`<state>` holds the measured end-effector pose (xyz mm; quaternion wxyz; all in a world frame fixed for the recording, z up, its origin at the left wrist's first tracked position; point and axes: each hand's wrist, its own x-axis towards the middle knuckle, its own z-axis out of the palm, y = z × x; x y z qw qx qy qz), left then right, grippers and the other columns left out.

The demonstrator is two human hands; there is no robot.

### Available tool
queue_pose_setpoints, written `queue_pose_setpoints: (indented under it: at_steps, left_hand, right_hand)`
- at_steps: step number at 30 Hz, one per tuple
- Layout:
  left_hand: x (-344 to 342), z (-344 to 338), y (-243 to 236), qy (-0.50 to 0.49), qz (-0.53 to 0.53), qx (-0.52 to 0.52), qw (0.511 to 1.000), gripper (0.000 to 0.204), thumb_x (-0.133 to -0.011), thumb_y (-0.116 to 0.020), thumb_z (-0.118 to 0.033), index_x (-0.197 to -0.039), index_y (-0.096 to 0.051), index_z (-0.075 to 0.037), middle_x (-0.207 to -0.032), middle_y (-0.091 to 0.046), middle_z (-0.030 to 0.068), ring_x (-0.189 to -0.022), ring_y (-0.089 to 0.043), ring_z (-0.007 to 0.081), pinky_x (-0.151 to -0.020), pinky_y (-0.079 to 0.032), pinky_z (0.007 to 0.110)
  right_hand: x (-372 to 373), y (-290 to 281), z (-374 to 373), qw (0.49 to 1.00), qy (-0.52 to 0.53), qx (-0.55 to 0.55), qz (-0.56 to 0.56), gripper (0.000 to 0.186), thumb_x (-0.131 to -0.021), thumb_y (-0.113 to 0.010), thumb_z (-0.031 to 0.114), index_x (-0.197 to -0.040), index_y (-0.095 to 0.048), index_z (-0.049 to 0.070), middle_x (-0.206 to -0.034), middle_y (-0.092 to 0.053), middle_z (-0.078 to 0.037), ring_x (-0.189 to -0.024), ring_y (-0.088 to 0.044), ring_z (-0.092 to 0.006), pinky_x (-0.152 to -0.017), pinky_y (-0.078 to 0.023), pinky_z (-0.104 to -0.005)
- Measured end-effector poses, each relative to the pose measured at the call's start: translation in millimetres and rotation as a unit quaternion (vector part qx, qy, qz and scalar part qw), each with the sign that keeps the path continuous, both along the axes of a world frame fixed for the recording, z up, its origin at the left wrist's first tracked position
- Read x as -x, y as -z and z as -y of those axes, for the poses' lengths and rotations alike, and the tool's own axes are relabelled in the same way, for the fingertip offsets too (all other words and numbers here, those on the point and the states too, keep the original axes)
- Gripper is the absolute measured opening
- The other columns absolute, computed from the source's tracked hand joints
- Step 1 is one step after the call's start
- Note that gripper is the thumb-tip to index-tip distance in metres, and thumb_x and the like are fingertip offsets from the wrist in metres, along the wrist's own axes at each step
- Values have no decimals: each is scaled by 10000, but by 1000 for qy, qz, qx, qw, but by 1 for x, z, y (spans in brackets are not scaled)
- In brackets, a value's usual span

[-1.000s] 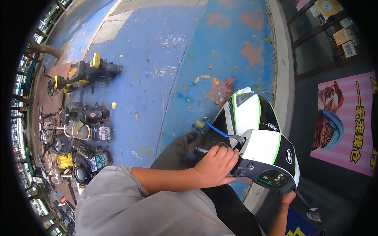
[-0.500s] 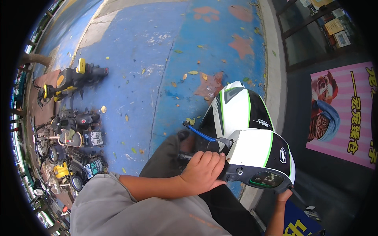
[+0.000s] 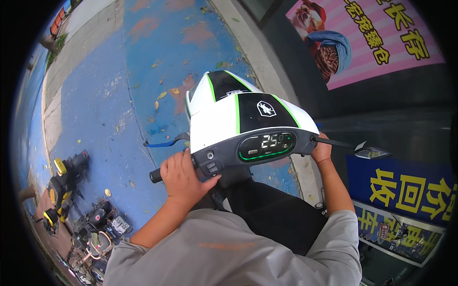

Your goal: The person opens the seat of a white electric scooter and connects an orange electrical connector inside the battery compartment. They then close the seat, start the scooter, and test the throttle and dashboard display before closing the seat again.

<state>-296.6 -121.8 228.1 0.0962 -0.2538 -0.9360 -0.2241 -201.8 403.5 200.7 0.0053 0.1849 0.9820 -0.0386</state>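
Note:
A white and black electric scooter point(image 3: 212, 117) with green trim stands in front of me, its lit display point(image 3: 266, 144) facing me. My left hand point(image 3: 182, 178) is wrapped round the black left handlebar grip point(image 3: 156, 176), its thumb close to the switch block point(image 3: 211, 167). Ahead of those fingers sticks out a blue brake lever point(image 3: 162, 144). At the other end of the handlebar my right hand point(image 3: 322, 148) is closed on the right grip, which it and the front cowl mostly hide. A mirror point(image 3: 373, 152) on a dark stalk extends beyond it.
Parked scooters point(image 3: 98, 224) line the left side. Blue painted pavement point(image 3: 105, 124) with fallen leaves stretches ahead. A concrete kerb point(image 3: 267, 66) runs along a dark wall on the right, near a pink poster point(image 3: 367, 43) and a blue sign point(image 3: 405, 186).
The view has turned, bringing the handlebar more level and the whole display into sight. More of my right hand and forearm shows. Both hands stay on the handlebar.

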Motion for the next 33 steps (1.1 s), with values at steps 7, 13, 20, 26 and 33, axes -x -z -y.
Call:
queue_pose_setpoints:
  at_steps: [7,13,20,26,33]
  left_hand:
    - [-4,4,13,5,-25,40,999,1085,-688,-978,-594,-1426,-514,54,-1316,-606,212,-1210,-580,433,-1022,-411,547]
    - [-2,6,13,7,-60,72,996,1111,-712,-969,-620,-1461,-508,59,-1343,-612,216,-1250,-580,429,-1046,-413,549]
    - [1,8,19,8,-99,84,992,1087,-725,-963,-621,-1453,-517,52,-1335,-618,200,-1269,-585,405,-1057,-406,526]
    - [0,6,15,10,-77,84,993,1065,-739,-960,-606,-1451,-522,54,-1328,-620,203,-1269,-585,413,-1058,-407,533]
    - [-2,5,8,10,-70,95,993,1001,-773,-926,-588,-1433,-539,58,-1285,-612,194,-1224,-581,403,-1032,-401,527]
  right_hand:
    - [-2,1,2,999,1,14,-50,177,-869,-791,225,-950,-776,69,-1045,-794,-225,-999,-754,-465,-859,-613,-531]
    - [-4,10,-4,999,-20,-13,-48,177,-854,-714,162,-991,-804,96,-1026,-801,-209,-1009,-765,-437,-878,-619,-544]
    - [-4,17,-4,994,-29,9,-108,139,-862,-685,138,-960,-770,88,-1037,-796,-188,-1056,-752,-419,-917,-600,-547]
    - [-6,23,-7,992,-28,17,-120,119,-861,-687,141,-945,-755,91,-1026,-790,-174,-1045,-750,-419,-915,-600,-541]
    - [-6,21,-7,993,-29,13,-111,125,-858,-693,146,-949,-763,98,-1045,-790,-169,-1055,-752,-411,-926,-598,-539]
